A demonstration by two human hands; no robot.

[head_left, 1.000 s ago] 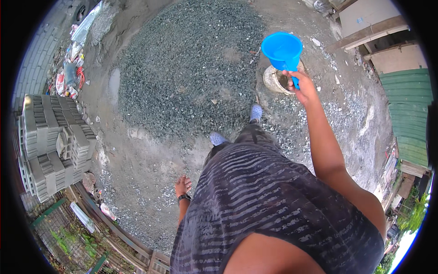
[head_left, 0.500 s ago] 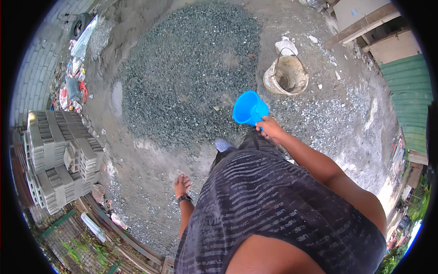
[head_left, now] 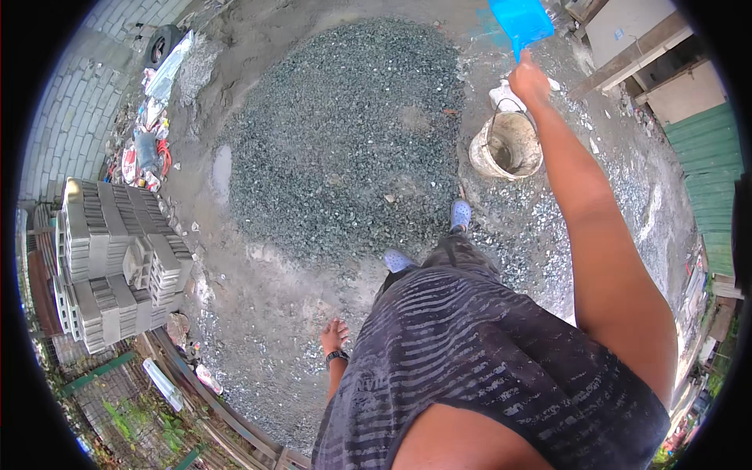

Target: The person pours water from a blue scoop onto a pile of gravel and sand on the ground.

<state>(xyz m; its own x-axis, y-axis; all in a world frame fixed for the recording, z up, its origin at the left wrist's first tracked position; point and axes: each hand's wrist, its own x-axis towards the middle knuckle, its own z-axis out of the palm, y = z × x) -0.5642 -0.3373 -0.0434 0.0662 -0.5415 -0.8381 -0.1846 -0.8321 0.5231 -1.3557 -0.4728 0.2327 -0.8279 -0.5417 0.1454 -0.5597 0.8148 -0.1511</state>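
Note:
A blue plastic dipper [head_left: 523, 22] is at the far right, raised at arm's length and partly cut off by the picture's top edge. My right hand [head_left: 530, 81] is closed around its handle. Just below that hand stands a dirty whitish bucket [head_left: 501, 149], its wire handle up and its bottom greyish; my forearm passes along its right side. My left hand [head_left: 334, 335], with a dark watch on the wrist, hangs at my left side over the ground. Its fingers are apart and it holds nothing.
A broad heap of grey gravel [head_left: 345, 133] spreads ahead of my feet. Stacked concrete blocks [head_left: 117, 266] stand at left, with litter and a tire [head_left: 162, 47] behind them. White lumps [head_left: 505, 94] lie behind the bucket. Green corrugated sheeting [head_left: 709, 172] edges the right.
My right arm has swung forward and outward, carrying the dipper from near the gravel's edge to beyond the bucket. Both feet now show. My left hand still hangs at my side.

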